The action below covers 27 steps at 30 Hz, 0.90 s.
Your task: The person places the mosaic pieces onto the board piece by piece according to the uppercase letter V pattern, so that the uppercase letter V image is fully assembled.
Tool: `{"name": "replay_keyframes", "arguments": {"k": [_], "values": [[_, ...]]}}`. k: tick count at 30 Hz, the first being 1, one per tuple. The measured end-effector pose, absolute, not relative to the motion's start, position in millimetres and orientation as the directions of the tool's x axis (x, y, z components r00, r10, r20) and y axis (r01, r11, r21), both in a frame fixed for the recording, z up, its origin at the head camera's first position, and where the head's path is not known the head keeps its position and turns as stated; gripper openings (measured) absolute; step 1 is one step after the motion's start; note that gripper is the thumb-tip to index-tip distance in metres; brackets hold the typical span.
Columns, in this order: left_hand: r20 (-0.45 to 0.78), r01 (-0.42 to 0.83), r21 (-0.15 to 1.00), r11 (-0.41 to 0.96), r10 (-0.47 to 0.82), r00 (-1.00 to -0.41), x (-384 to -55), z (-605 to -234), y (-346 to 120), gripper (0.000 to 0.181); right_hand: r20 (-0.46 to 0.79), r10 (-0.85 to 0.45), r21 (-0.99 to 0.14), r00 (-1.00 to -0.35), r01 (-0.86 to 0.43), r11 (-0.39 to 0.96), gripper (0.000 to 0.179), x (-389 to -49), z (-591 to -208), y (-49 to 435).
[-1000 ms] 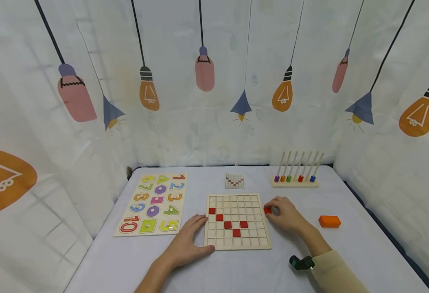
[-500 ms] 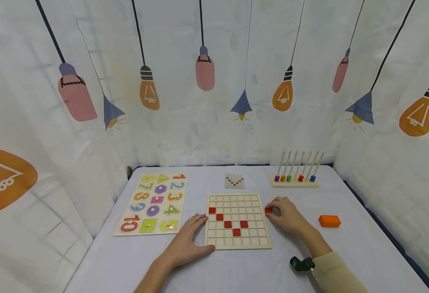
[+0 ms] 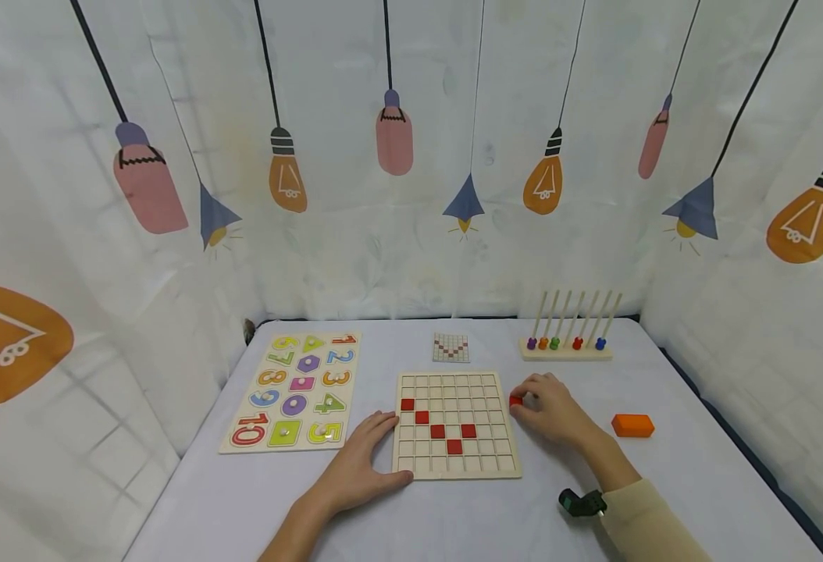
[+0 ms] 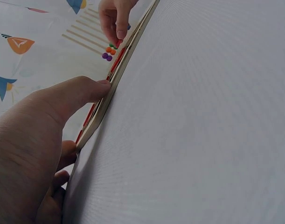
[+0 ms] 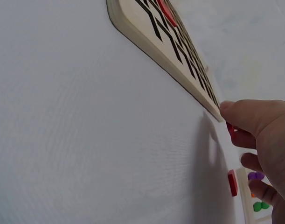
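A square wooden grid board [image 3: 457, 425] lies on the table, with several red tiles [image 3: 437, 431] set in its cells. My left hand [image 3: 361, 462] holds the board's near left corner, fingers along its left edge and thumb on its near edge. In the left wrist view the thumb [image 4: 93, 88] touches the board's edge. Just beyond the right edge, my right hand [image 3: 550, 411] pinches a small red tile [image 3: 516, 400] between thumb and fingers. The right wrist view shows that tile [image 5: 231, 130] partly hidden by the fingers, with another red piece [image 5: 232, 183] lying on the table.
A small pattern card [image 3: 450, 348] lies behind the board. To the left is a number and shape puzzle board [image 3: 292, 390]. A peg stand with beads [image 3: 566, 353] stands at the back right. An orange block [image 3: 632, 425] sits right of my right hand.
My right hand has shifted very slightly to the right with the red tile in it. My left hand and the board have stayed put.
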<state>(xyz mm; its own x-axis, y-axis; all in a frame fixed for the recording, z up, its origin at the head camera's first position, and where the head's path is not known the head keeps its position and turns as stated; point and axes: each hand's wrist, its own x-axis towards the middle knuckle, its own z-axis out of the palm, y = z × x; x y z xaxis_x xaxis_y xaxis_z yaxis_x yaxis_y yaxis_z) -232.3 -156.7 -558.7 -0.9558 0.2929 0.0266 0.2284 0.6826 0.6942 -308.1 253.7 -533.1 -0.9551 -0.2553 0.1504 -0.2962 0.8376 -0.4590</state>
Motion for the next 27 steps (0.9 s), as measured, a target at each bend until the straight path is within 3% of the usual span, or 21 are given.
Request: {"name": "replay_keyframes", "arguments": {"k": [27], "values": [[0.032,0.232,0.704,0.672,0.296,-0.955,-230,-557,-157,0.104,0.176,-0.311,-0.485,-0.934,-0.357,0.798,0.018,-300,-527,225]]}}
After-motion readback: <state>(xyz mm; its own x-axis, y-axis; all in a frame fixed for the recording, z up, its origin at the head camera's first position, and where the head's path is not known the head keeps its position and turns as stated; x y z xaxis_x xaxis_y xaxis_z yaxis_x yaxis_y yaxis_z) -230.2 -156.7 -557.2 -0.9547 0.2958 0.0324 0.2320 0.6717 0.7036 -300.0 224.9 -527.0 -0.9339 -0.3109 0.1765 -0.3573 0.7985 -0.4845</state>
